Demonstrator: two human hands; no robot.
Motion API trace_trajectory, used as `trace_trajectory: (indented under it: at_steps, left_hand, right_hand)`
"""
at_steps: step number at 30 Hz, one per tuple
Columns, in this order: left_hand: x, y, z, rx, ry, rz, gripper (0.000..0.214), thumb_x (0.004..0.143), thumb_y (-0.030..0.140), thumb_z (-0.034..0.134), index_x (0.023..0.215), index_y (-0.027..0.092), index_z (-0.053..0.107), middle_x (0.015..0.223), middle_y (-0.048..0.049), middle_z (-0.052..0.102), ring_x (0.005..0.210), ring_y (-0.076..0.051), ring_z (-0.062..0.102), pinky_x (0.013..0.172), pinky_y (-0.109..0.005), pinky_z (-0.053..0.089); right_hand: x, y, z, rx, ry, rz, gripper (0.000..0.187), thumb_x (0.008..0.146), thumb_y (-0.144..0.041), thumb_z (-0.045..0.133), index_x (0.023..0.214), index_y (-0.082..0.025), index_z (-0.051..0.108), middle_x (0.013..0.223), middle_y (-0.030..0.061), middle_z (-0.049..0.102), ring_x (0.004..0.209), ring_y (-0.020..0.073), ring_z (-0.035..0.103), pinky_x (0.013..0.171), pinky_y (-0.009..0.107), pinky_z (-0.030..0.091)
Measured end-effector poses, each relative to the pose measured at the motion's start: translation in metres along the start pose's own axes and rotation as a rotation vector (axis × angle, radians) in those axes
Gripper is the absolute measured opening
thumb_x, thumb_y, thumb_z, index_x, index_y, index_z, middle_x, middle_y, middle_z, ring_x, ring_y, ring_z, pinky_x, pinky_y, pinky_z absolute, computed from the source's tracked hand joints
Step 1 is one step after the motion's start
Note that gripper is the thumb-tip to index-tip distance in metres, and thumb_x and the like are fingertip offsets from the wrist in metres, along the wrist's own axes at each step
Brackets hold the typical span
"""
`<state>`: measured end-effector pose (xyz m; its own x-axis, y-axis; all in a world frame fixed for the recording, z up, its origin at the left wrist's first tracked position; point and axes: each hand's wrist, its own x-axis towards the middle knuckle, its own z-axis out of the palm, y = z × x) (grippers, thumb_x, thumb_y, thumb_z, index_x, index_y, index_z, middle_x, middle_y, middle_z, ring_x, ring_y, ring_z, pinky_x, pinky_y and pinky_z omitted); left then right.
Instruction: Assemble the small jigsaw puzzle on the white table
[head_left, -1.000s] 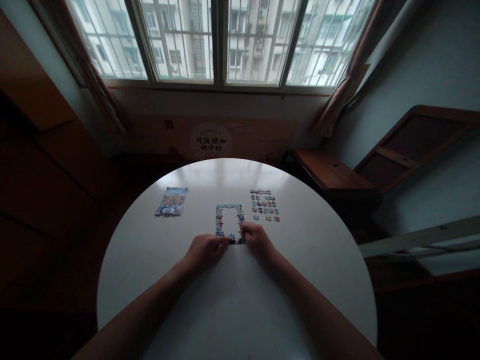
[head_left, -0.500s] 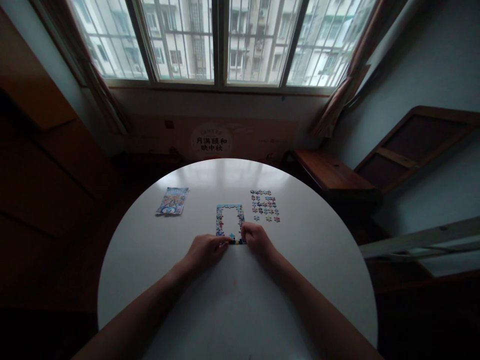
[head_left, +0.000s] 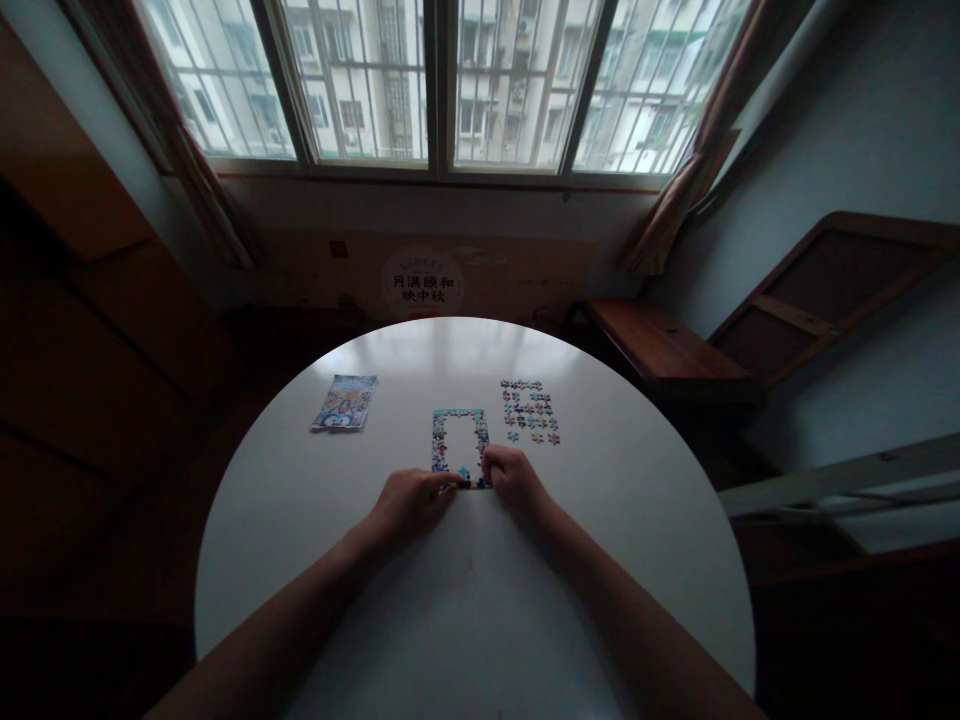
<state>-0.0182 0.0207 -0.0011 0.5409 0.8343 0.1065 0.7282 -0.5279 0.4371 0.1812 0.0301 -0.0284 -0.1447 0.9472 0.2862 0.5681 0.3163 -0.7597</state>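
A jigsaw puzzle border [head_left: 438,440] lies flat on the white table, joined into an upright rectangle around a bare middle. Near its bottom edge, inside the frame, sits a light blue jigsaw piece [head_left: 464,471]. My left hand [head_left: 411,496] is at the lower left corner, its index finger stretched over the bottom row and the other fingers curled in. Closed like a fist, my right hand [head_left: 514,474] presses against the lower right side and covers part of it. Whatever is between its fingers is hidden.
Several loose jigsaw pieces [head_left: 537,409] lie in rows to the right of the border. A colourful picture sheet [head_left: 345,403] lies at the left. The round white table [head_left: 465,620] has a curved edge. Beyond it stands a low wooden bench [head_left: 660,340].
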Motion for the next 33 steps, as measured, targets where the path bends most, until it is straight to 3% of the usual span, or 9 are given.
trace_trajectory:
  at_steps: [33]
  left_hand:
    - [-0.0007,0.0049,-0.0059,-0.002,-0.015,-0.011,0.029,0.084,0.028,0.050,0.107,0.031,0.068,0.066,0.0006,0.067,0.056,-0.010,0.056,0.055,-0.020,0.031]
  right_hand:
    - [0.0001,-0.0029,-0.0007,-0.017,-0.010,0.019,0.016,0.062,-0.009,0.038,0.051,-0.018,0.046,0.053,-0.0012,0.046,0.056,0.0118,0.043,0.056,0.022,0.030]
